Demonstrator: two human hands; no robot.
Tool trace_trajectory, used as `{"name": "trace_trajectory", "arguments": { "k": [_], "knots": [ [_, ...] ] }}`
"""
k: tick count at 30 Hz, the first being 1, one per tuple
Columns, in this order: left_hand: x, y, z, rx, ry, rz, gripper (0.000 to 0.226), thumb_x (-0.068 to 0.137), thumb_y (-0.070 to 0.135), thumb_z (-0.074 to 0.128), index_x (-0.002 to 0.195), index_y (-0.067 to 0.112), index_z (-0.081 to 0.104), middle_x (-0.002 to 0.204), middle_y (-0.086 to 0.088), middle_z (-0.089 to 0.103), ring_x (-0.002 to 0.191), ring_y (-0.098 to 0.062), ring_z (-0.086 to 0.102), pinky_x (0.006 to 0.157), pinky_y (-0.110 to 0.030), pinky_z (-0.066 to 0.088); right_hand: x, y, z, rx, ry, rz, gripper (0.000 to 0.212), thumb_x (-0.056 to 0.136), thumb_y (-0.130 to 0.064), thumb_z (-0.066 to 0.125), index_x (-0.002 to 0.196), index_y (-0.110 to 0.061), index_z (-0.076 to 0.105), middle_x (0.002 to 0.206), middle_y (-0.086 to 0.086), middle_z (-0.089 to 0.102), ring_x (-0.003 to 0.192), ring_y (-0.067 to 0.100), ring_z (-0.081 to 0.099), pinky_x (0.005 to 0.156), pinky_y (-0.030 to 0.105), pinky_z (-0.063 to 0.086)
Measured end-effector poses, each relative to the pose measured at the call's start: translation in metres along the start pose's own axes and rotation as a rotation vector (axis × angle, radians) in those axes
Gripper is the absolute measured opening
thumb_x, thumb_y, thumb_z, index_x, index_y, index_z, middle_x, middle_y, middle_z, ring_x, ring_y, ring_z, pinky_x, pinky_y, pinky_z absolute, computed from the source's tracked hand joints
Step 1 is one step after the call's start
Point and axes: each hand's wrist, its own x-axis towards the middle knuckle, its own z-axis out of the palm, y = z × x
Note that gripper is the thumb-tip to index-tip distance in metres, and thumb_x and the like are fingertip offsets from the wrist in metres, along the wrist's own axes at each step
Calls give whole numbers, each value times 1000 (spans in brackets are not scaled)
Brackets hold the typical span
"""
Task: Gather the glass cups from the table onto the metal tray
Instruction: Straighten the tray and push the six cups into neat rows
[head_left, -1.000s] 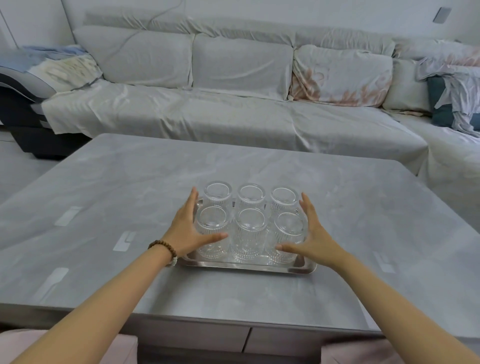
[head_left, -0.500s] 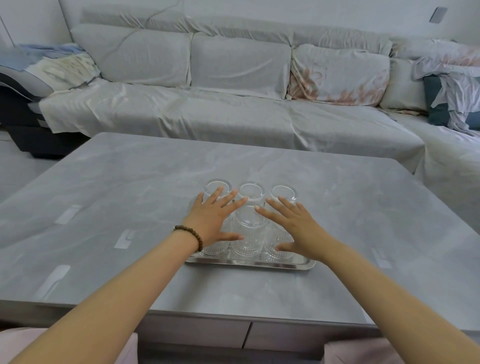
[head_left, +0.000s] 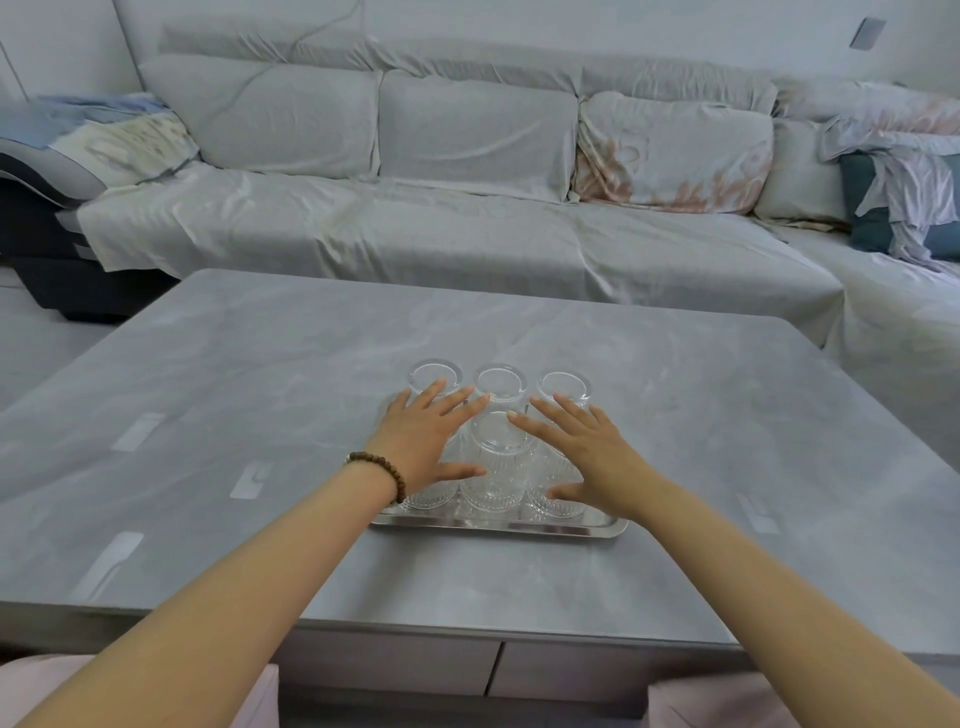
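6 glass cups on 1 metal tray | L hand & R hand grip spread flat on cups

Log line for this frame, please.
cups: all on tray | left hand: flat on cups | right hand: flat on cups | table

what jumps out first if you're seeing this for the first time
Six glass cups stand upside down in two rows on a metal tray near the front of the grey table. The left hand and right hand lie flat over the front cups. A long covered sofa runs behind.
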Motion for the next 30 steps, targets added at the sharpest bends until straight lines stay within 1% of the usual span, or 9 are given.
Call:
{"name": "trace_trajectory", "arguments": {
  "k": [10, 14, 15, 17, 19, 20, 24, 27, 30],
  "knots": [
    [-2, -2, -1, -71, 23, 0, 88, 76, 71, 41, 146, 35, 1, 159, 8, 4, 147, -18, 0, 119, -46, 9, 0, 1, 2, 31, 42, -7, 97, 78, -46, 68, 147, -46, 0, 162, -7, 3, 150, 21, 0, 119, 49, 10],
    [-4, -6, -5, -174, 111, 7, 108, 60, 85, 39, 147, 32, 2, 159, 7, 5, 147, -18, 0, 119, -44, 7, -3, 1, 0, 344, 159, 68, 94, 75, -56, 67, 149, -35, 14, 161, -8, 10, 149, 14, 5, 120, 43, 10],
    [-4, -7, -7, -283, 148, -17, 109, 60, 84, 41, 147, 30, 3, 159, 7, 5, 146, -18, 0, 120, -42, 8, -4, 0, -1, 505, 235, 131, 90, 76, -54, 68, 149, -32, 19, 159, -10, 14, 148, 11, 9, 120, 37, 13],
    [-4, -7, -9, -693, 232, -153, 99, 70, 72, 49, 147, 26, 7, 159, 5, 6, 146, -16, 3, 119, -39, 10, -4, -3, -4, 921, 350, 331, 78, 83, -44, 65, 147, -30, 25, 157, -11, 19, 142, 5, 19, 113, 24, 18],
    [1, -7, -8, -1112, 289, -334, 81, 83, 57, 48, 148, 28, 10, 159, 4, 9, 146, -16, 10, 118, -39, 15, 1, -4, -4, 1265, 365, 500, 69, 89, -42, 57, 148, -32, 23, 157, -7, 22, 140, 9, 24, 106, 26, 23],
    [4, -7, -8, -1203, 289, -394, 73, 87, 52, 47, 147, 30, 12, 159, 5, 10, 145, -16, 12, 117, -39, 16, 4, -3, -3, 1339, 347, 545, 67, 90, -43, 54, 148, -34, 22, 157, -4, 25, 142, 12, 25, 106, 29, 24],
    [10, -10, -4, -1110, 215, -427, 57, 92, 39, 46, 145, 32, 25, 159, 4, 6, 145, -17, 12, 116, -38, 17, 17, 0, 3, 1320, 334, 572, 61, 90, -37, 57, 145, -37, 32, 153, 1, 35, 142, 16, 30, 108, 31, 27],
    [13, -10, -2, -1052, 210, -427, 57, 92, 34, 47, 145, 26, 27, 159, 1, 7, 145, -18, 12, 116, -37, 17, 18, -1, 4, 1270, 344, 566, 59, 89, -27, 61, 143, -31, 38, 154, -2, 33, 141, 15, 31, 116, 40, 28],
    [13, -11, -2, -1037, 203, -419, 58, 92, 35, 47, 145, 25, 25, 158, 0, 9, 145, -18, 12, 115, -37, 17, 18, -1, 4, 1272, 351, 560, 59, 89, -25, 62, 143, -29, 38, 154, -4, 32, 141, 15, 30, 116, 39, 27]
  ]
}}
